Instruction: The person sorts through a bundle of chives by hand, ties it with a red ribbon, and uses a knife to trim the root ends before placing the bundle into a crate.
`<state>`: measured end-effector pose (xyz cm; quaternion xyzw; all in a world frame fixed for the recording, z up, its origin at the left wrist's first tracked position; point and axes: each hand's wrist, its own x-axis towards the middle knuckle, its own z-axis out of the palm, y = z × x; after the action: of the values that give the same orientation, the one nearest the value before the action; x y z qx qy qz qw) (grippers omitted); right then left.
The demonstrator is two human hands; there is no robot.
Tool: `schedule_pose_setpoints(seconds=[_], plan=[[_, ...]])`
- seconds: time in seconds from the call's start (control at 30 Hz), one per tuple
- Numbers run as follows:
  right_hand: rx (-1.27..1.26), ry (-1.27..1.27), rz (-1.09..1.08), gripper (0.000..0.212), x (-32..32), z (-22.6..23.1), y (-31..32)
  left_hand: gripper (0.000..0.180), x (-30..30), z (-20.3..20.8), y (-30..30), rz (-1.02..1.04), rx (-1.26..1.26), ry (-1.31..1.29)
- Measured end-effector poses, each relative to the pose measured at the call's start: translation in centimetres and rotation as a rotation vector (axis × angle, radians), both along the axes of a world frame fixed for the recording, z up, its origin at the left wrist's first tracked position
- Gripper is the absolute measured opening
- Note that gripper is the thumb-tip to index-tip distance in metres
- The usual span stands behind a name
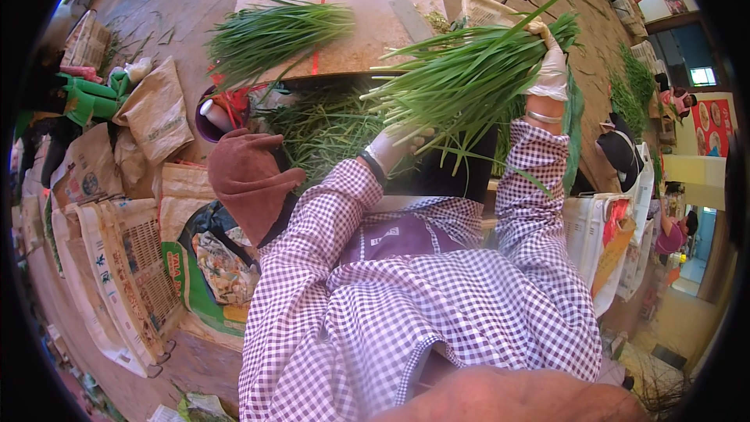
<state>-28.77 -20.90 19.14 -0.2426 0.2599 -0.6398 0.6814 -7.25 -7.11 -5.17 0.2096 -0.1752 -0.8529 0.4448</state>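
My right hand (551, 70), in a pale glove, is closed around the leafy end of a large bunch of garlic chives (476, 70). The bunch is held up above my lap, its pale cut ends pointing left. Under those cut ends is my gloved left hand (397, 148), its fingers curled in at the lower stalks and partly hidden by them. Another bunch of garlic chives (281, 31) lies on the board (375, 0) in front of me, its leaves hanging over the left edge. A flat grey metal piece (412, 19) rests at the board's right side.
Loose leaves (328, 125) are heaped below the board. To my left are a purple bucket (209, 116), a brown cloth (248, 176) and a white crate (125, 273). More crates (594, 227) stand at my right. A pale basket (488, 9) sits beyond the bunch.
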Motion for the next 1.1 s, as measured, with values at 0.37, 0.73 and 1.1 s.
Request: schedule_pose_setpoints(seconds=[0.37,0.73,1.1], plan=[[0.021,0.074,-0.170,0.007,-1.1,1.4,0.1,0.024,2.7,-1.6,1.1,-0.231,-0.012,-0.898],[0.062,-0.018,-0.126,0.003,0.3,1.1,-0.4,0.036,1.1,1.7,-0.5,0.082,0.053,-0.104],[0.020,-0.155,0.007,0.007,0.4,-0.3,-0.4,0.017,0.0,2.0,0.9,0.292,-0.184,-0.190]])
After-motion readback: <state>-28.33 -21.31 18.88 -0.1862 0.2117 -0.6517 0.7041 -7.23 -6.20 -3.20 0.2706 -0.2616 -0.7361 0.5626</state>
